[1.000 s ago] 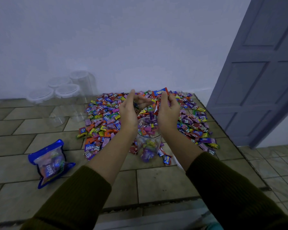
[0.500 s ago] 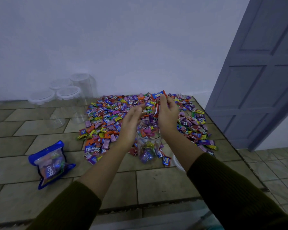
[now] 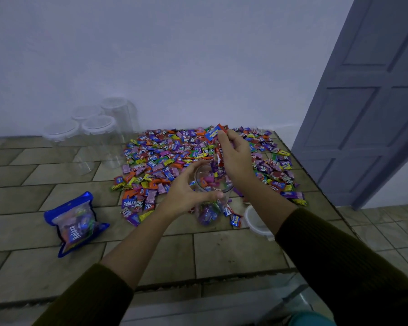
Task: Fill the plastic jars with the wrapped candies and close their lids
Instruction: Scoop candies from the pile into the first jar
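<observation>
Tiled surface: left hand grips the plastic jar; right hand clutches wrapped candies. Advise release squarely above the mouth.

Entry 1: blue candy bag lying on the desk, white lettering "Relaxa" running up its front. Entry 2: right of the bag, at the near edge of the candy pile, one blue wrapper reads "Relaxa". Print on wrappers farther right of the bag is too small or blurred to read.
</observation>
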